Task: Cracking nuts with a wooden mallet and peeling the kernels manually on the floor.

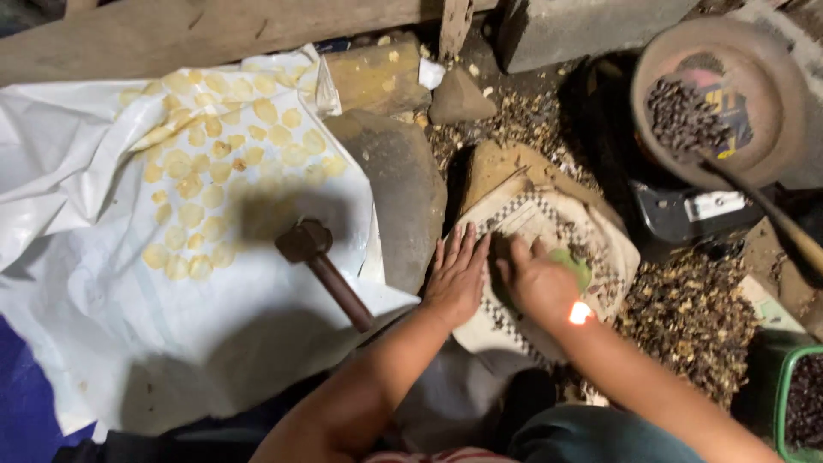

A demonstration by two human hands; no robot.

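The cloth (549,225) is a worn beige piece with a dark checkered border, draped over a lumpy stone so it sags at the edges. It sits just right of a big grey rock. A small green pad (573,264) lies on top of the cloth, mostly covered, only a rounded edge showing.

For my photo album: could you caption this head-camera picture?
Two bare hands, left hand and right hand, press on a checked cloth beside a mallet and pale flattened chips.
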